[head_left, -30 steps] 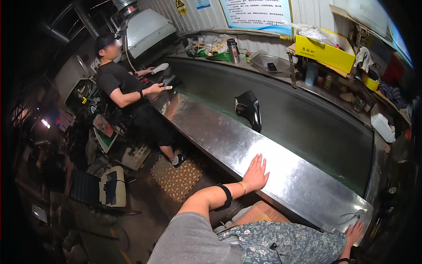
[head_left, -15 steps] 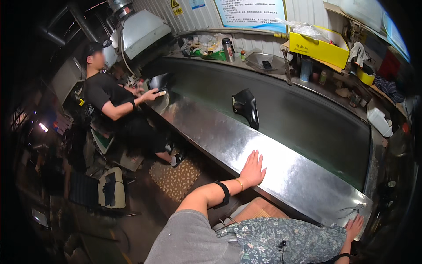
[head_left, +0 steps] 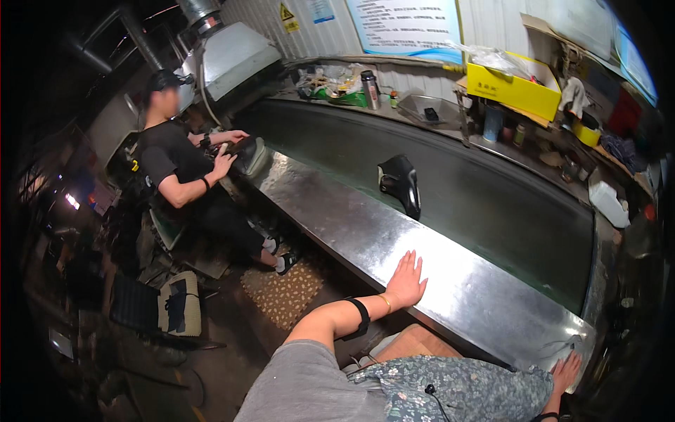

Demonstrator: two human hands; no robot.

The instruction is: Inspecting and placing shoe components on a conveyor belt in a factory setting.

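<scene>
My left hand (head_left: 406, 280) lies flat, palm down and fingers together, on the near edge of a long stainless steel counter (head_left: 337, 225); a black band circles that forearm. My right hand (head_left: 567, 371) rests open on the counter's right end corner. Neither hand holds anything. A black curved shoe-like part (head_left: 401, 183) sits on the dark conveyor belt (head_left: 492, 204) beyond the steel strip, well ahead of my left hand.
A co-worker in black (head_left: 172, 158) sits at the far left end of the counter, hands on a dark object (head_left: 242, 149). Behind the belt a shelf holds a yellow box (head_left: 515, 90), a metal flask (head_left: 370, 89), bottles and clutter. A stool (head_left: 179, 309) stands on the floor.
The co-worker has leaned in and drawn a dark object closer at the counter's far end. My hands have stayed flat in the same places; the view has shifted slightly.
</scene>
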